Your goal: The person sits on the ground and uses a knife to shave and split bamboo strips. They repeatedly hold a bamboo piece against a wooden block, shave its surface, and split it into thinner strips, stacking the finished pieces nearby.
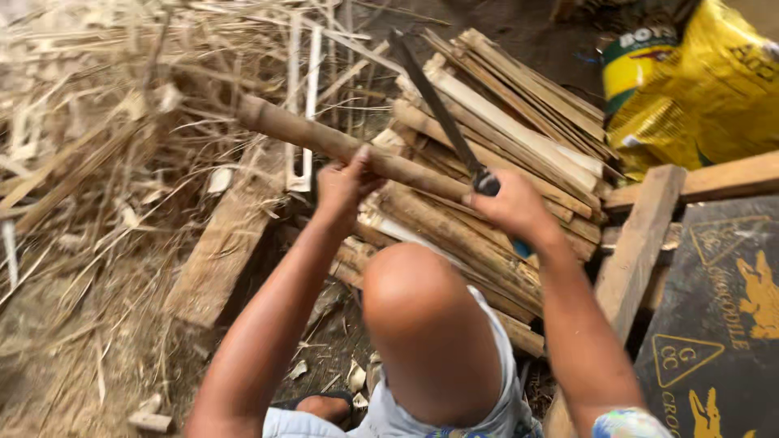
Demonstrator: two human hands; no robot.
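Left hand (pixel 341 185) fingers gripping bamboo pole (pixel 324 142); right hand (pixel 513 207) fingers clenching machete (pixel 438 109). Risk: blade is glancing toward left fingers if pole rolls.

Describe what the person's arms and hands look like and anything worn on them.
Both arms are bare from the shoulder area down; no gloves, rings or watch show on the left hand or right hand. A patterned, multicoloured sleeve edge shows at the right upper arm.

A brown, round bamboo pole (pixel 341 146) slants from upper left down to the right above a stack of split strips, crossed near its lower end by a long, dark, straight-bladed knife (pixel 434 101) pointing up-left.
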